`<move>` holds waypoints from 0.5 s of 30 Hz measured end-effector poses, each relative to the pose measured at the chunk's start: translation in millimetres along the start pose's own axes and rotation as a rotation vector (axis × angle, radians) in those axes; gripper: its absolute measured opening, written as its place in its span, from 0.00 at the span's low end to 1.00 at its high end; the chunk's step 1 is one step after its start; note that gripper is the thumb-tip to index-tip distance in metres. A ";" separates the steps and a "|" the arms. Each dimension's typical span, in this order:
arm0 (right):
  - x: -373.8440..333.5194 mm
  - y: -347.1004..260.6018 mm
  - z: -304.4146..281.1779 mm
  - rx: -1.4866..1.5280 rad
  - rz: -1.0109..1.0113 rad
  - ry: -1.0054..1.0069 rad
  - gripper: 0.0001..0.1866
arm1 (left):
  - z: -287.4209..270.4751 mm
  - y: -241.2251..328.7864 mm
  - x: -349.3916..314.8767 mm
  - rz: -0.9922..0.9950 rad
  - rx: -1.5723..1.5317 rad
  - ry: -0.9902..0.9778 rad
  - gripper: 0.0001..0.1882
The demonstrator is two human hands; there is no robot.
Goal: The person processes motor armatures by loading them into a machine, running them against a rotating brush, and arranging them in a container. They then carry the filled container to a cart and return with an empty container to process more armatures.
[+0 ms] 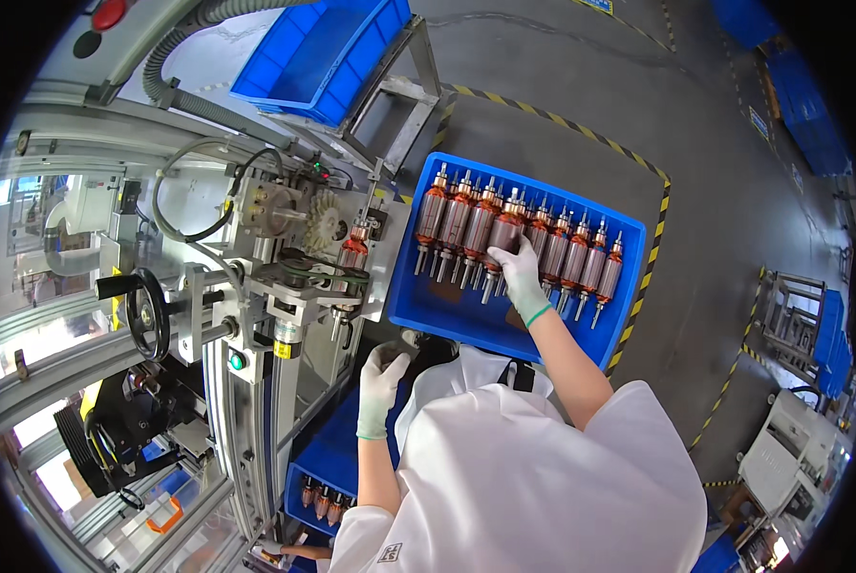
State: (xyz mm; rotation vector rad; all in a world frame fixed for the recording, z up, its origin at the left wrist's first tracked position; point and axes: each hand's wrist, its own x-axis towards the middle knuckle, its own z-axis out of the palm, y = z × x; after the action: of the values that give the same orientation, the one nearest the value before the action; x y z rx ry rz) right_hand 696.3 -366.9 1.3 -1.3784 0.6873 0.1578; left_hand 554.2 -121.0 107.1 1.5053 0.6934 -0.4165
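Note:
My right hand [521, 277], in a whitish glove with a green cuff, is closed on a motor armature [505, 230] in a blue bin [418, 304]. That armature sits slightly higher than its neighbours. More armatures [454, 222] with copper windings and steel shafts stand in a row on both sides of it. My left hand [380, 382], gloved too, hangs beside the machine's edge near the bin's lower left corner. Its fingers are loosely curled and apart, and no object shows in them. Another armature [353, 256] is mounted upright in the machine [299, 286] on the left.
The machine carries a black handwheel [146, 316] and a green button [237, 361]. A blue bin [318, 57] rests on a metal stand at the back. Below left, a lower blue bin [318, 468] contains several armatures, with another person's hand [273, 547] nearby. Striped tape [562, 119] marks the floor.

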 end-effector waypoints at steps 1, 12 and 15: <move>-3.6 -3.1 1.6 -0.080 0.003 0.026 0.36 | -0.5 -1.6 -0.6 -0.020 -0.021 0.010 0.22; -7.9 13.0 -29.7 -0.613 -0.467 -0.079 0.42 | 4.2 8.0 -2.7 -0.039 -0.093 -0.037 0.19; 12.2 29.9 -39.6 -0.554 -0.459 -0.081 0.41 | -15.2 -5.6 -4.6 -0.005 -0.140 -0.072 0.17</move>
State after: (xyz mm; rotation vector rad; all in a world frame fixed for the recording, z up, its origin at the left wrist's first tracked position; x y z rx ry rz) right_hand 677.3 -400.9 -31.8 -2.0136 0.2453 0.0353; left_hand 544.7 -107.1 106.9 1.3506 0.6561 -0.4157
